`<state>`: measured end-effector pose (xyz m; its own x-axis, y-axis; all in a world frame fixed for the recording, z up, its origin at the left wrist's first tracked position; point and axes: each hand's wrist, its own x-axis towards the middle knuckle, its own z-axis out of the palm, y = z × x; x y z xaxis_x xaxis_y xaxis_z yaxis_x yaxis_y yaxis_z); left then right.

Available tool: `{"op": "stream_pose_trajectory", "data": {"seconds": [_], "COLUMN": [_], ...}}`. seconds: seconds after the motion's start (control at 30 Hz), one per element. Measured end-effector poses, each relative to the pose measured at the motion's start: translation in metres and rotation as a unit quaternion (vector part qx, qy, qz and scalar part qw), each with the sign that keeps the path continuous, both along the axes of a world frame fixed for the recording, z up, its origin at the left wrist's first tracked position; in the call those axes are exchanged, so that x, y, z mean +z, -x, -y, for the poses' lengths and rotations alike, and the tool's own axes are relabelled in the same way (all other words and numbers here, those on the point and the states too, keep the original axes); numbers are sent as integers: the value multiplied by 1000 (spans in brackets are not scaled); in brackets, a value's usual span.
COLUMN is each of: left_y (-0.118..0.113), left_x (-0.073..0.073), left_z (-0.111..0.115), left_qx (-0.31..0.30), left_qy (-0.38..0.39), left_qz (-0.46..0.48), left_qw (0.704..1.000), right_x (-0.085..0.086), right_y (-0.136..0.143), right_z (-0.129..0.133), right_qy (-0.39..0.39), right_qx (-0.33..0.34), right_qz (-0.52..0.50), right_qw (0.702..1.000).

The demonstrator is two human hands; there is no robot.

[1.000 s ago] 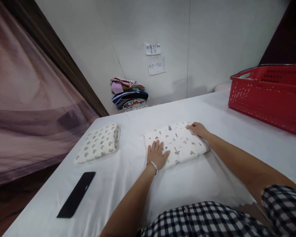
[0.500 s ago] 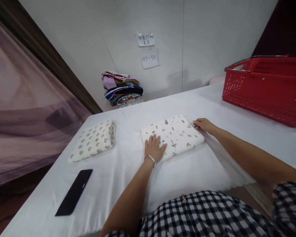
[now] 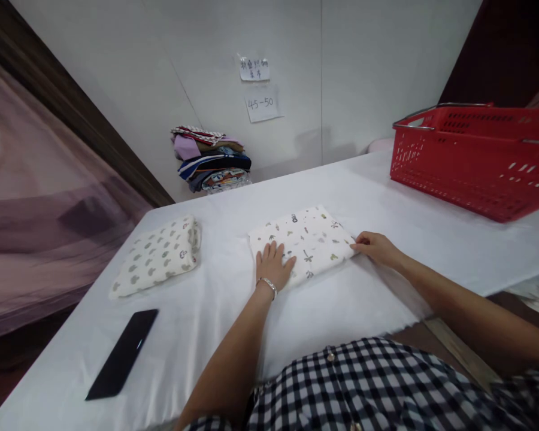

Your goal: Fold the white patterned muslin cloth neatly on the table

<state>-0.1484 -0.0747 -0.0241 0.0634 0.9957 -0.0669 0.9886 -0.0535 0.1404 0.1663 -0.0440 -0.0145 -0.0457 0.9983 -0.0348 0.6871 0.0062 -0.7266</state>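
Flat on the white table [image 3: 215,335], the leaf-print cloth [image 3: 317,239] lies folded in front of the person. The left hand [image 3: 273,267] rests palm down on its near left part, fingers spread open, gripping nothing, with a bracelet [image 3: 268,287] at the wrist. The right hand [image 3: 372,246] is at its right corner, fingers curled and drawn together; whether they pinch the fabric or only touch it, I cannot tell. Left of the leaf-print cloth lies a spotted cloth [image 3: 155,257], also folded, and nearer the person on that side, a flat black object [image 3: 123,353]. Beyond it to the right stands a red basket [image 3: 462,167]; beyond it to the left, a clothes pile [image 3: 213,163] sits by the wall [image 3: 287,36].
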Motion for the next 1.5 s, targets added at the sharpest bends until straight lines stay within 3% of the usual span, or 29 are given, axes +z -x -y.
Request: {"op": "stream_pose_trajectory", "data": {"seconds": [0.2,0.3,0.4,0.7,0.8,0.93,1.07,1.27,1.5], "left_y": [0,0,0,1,0,0,0,-1,0], "left_x": [0,-1,-2,-2,0,-1,-1,1,-2], "left_z": [0,-1,-1,0,1,1,1,2,2], "left_qx": [4,3,1,0,0,1,0,2,0], "left_qy": [-1,-2,-3,-9,-4,-5,-10,-13,-21], "left_qz": [0,1,3,0,2,2,-2,-1,6], "left_qw": [1000,1000,1000,1000,1000,1000,1000,1000,1000], "right_x": [-5,-10,-10,6,2,-10,-11,1,-14], "right_y": [-1,-6,-10,6,9,5,1,13,19], "right_z": [-4,-2,0,-26,-35,-35,-34,-46,-53], "right_qy": [-5,31,73,0,-10,-14,-3,-5,-50], "right_qx": [-29,-59,-39,8,6,-35,-3,6,-19], "right_qz": [-54,-108,-124,3,32,-21,-37,45,88], "right_qw": [998,992,989,1000,999,999,999,999,995]}}
